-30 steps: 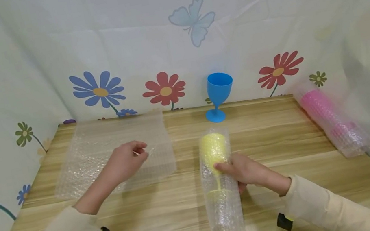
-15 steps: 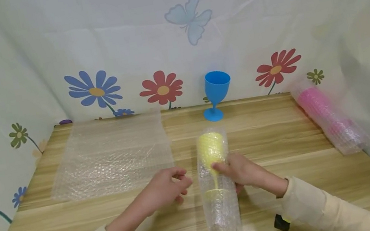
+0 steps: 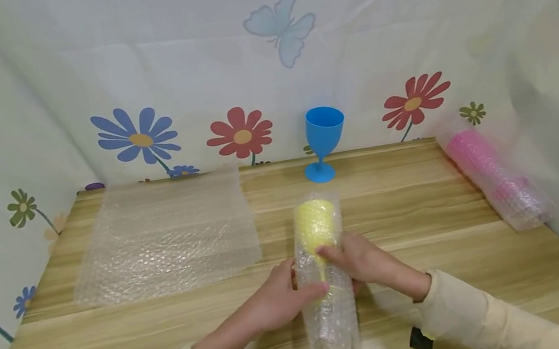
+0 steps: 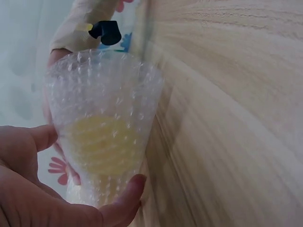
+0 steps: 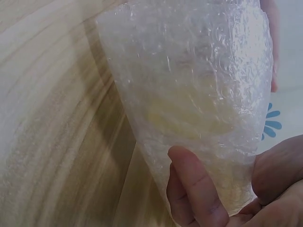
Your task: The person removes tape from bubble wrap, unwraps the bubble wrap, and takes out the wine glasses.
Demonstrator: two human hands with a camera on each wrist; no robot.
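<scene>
A yellow goblet point(image 3: 316, 221) is rolled up in clear bubble wrap point(image 3: 335, 330), its cup end pointing away from me. My right hand point(image 3: 370, 258) grips the roll from the right around the stem, thumb on top. From the left, my left hand point(image 3: 279, 299) holds it lower down, thumb across the wrap near the goblet's foot and fingers at the side. In the left wrist view the yellow foot point(image 4: 104, 144) shows through the bubble wrap between thumb and fingers. Fingers point(image 5: 191, 187) of the right hand curl under the roll in the right wrist view.
A flat sheet of bubble wrap point(image 3: 167, 238) lies at the left of the wooden table point(image 3: 401, 196). An unwrapped blue goblet point(image 3: 325, 132) stands upright at the back. A wrapped pink goblet point(image 3: 479, 158) lies along the right edge. A flowered cloth point(image 3: 170, 63) hangs behind.
My left hand has moved right and toward me, from above the flat sheet to the wrapped yellow goblet, and now holds it. The right hand keeps its grip.
</scene>
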